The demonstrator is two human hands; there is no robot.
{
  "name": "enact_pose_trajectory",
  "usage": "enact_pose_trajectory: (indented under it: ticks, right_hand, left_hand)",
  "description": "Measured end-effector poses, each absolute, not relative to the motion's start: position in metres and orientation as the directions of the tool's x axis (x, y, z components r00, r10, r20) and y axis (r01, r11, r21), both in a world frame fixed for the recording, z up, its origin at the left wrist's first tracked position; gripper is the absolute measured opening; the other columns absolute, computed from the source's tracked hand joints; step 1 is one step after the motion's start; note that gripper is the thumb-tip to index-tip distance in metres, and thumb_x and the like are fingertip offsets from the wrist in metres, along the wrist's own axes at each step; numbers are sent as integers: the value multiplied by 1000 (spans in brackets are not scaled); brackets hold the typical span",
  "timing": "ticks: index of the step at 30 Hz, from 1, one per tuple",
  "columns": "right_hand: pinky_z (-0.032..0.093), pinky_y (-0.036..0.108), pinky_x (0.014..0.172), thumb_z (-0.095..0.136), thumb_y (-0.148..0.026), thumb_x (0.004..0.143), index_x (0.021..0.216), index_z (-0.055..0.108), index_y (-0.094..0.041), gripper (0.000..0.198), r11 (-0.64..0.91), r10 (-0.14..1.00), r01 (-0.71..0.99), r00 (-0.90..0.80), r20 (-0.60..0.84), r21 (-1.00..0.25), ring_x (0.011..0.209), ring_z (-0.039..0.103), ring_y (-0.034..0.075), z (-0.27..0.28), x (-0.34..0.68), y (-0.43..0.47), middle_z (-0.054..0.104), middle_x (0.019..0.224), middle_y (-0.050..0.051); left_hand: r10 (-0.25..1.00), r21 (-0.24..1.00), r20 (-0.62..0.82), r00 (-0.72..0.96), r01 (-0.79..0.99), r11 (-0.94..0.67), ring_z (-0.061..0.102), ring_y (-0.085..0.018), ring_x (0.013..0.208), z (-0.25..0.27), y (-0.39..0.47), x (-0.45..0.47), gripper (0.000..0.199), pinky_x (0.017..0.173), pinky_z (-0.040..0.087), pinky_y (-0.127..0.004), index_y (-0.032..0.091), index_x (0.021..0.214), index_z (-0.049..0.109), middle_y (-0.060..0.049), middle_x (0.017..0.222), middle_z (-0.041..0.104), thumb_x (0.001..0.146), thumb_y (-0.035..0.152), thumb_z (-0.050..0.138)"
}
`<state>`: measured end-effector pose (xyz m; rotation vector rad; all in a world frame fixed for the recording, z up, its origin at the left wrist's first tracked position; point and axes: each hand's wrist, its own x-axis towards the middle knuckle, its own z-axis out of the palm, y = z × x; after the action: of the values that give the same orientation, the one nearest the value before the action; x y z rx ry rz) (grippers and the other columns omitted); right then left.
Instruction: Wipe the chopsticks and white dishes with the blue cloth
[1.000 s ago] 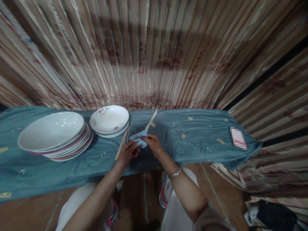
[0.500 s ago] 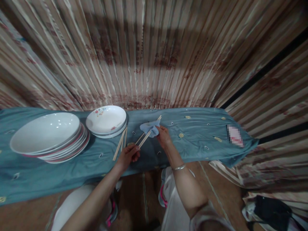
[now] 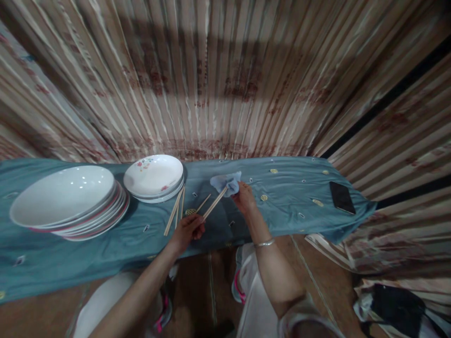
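Note:
Near the table's front edge, my left hand (image 3: 190, 227) is closed on the near end of a pair of chopsticks (image 3: 215, 203). My right hand (image 3: 244, 197) pinches a light blue cloth (image 3: 230, 184) that wraps the far ends of those chopsticks and hides their tips. Another chopstick (image 3: 203, 203) slants just left of the pair; whether my left hand holds it too, I cannot tell. Several loose chopsticks (image 3: 173, 215) lie on the tablecloth to the left of my left hand.
At left, large white bowls (image 3: 66, 197) form a tall stack. Beside it is a lower stack of floral white plates (image 3: 155, 176). A dark phone (image 3: 342, 197) lies at the right end of the teal tablecloth (image 3: 282, 206). Pleated curtains (image 3: 225, 94) hang behind.
My right hand and the cloth have shifted slightly outward along the chopsticks. Their tips, which stuck out past the cloth, are now covered. My left hand has stayed almost in place.

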<state>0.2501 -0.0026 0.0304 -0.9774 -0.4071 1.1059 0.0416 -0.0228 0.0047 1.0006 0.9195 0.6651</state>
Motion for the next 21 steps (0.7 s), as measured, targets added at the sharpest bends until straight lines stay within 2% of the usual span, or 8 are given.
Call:
enact_pose_trajectory:
  ticks: [5, 14, 21]
  right_hand:
    - [37, 18, 41, 76, -30, 62, 56, 58, -19, 22, 75, 904, -549, 391, -176, -833, 41, 43, 5, 29, 239, -2, 55, 47, -8]
    - [31, 17, 39, 82, -36, 50, 54, 63, -18, 26, 25, 926, -549, 328, -188, -836, 41, 40, 4, 22, 219, -3, 54, 45, -8]
    - [39, 20, 47, 83, -37, 50, 59, 67, -18, 27, -27, 933, -536, 289, -214, -844, 47, 49, 8, 17, 204, -6, 61, 51, -5]
  left_hand:
    - [825, 906, -337, 454, -81, 415, 44, -6, 38, 7, -22, 45, 37, 38, 25, -19, 14, 67, 60, 3, 49, 55, 60, 47, 76]
    - [847, 909, -307, 433, -132, 396, 43, -5, 38, 9, -20, 47, 41, 38, 26, -19, 14, 67, 61, 3, 49, 55, 58, 50, 77]
    - [857, 909, -297, 422, -151, 389, 44, -6, 40, 10, -18, 46, 40, 39, 27, -19, 14, 67, 60, 4, 49, 54, 58, 49, 78]
